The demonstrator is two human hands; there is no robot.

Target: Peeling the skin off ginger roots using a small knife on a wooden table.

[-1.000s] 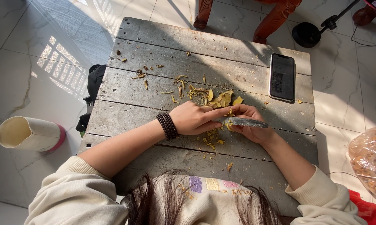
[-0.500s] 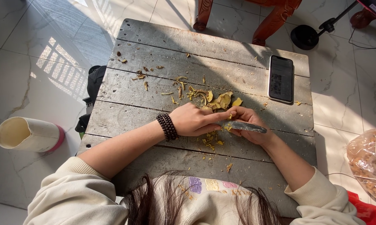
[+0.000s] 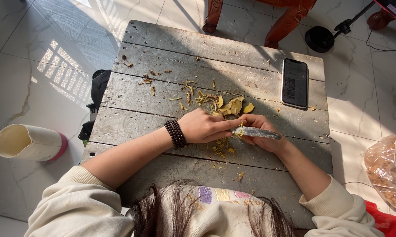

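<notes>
Small yellow-brown root piece (image 3: 235, 127), mostly hidden between hands, mid-bench toward near edge. Left hand (image 3: 204, 127) pinches it; right hand (image 3: 261, 134) closed on grey-bladed knife (image 3: 255, 132). Best: shallow strokes, blade angled off fingers; yellow peelings (image 3: 228, 105) pile behind.

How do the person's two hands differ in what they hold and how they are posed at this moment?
The right hand grips a knife with its grey blade lying nearly flat, while the left hand carries no tool and reaches across with its fingertips at the knife. The left wrist wears a dark beaded bracelet; the right wrist is bare. Both rest on the grey plank table, above yellowish peel scraps.
</notes>
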